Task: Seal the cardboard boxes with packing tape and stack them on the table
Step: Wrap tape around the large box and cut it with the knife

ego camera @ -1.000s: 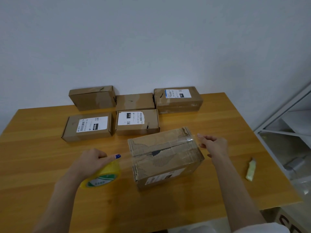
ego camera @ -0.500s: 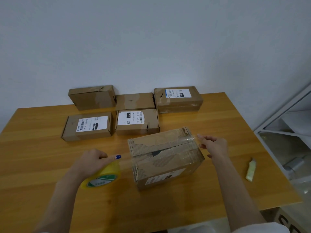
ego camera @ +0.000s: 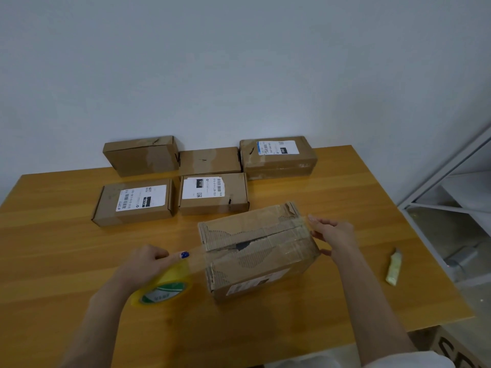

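A worn cardboard box point(ego camera: 255, 251) with torn top flaps sits in the middle of the wooden table point(ego camera: 66, 256). My left hand point(ego camera: 146, 264) grips a yellow roll of clear packing tape point(ego camera: 163, 285) just left of the box. A clear strip of tape runs from the roll across the box's top seam. My right hand point(ego camera: 333, 233) pinches the strip's free end at the box's right top edge.
Several smaller sealed cardboard boxes point(ego camera: 212, 193) lie in two rows at the back of the table, near the wall. A pale box cutter point(ego camera: 394, 266) lies at the table's right. A white metal shelf point(ego camera: 451, 197) stands right of the table.
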